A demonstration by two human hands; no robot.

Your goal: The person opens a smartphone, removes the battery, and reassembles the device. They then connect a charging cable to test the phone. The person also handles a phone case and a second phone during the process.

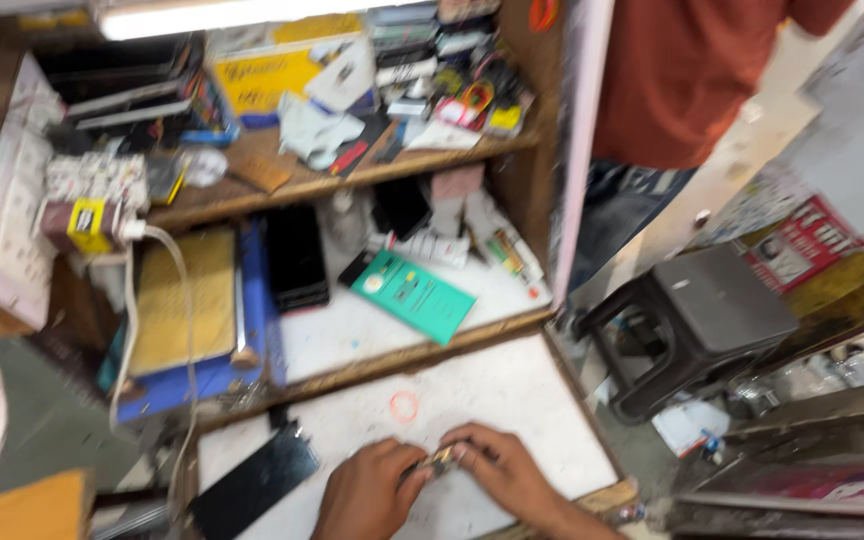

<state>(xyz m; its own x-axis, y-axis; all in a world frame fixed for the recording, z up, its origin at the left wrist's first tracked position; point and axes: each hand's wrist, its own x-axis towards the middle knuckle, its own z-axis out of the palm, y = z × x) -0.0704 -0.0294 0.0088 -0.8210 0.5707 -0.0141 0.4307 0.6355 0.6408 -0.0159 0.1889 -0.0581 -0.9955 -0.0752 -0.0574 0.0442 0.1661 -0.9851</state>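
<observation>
Head view showed both hands low on the white desk (512, 390). The left hand (367, 492) and the right hand (507, 475) met over a small metallic object (439, 461), with the fingers of both curled closed around it; the blur made it hard to tell what the object was, perhaps a small device part. Just beyond the object, farther from the person, lay an orange rubber ring (404, 405). Left of the object a dark flat panel (252, 485) rested on the desk. Well beyond it, on a raised ledge, sat a green card (414, 293) and a black phone (296, 257). Right of the object, off the desk, stood a dark plastic stool (697, 325), near a person in an orange shirt (687, 75).
</observation>
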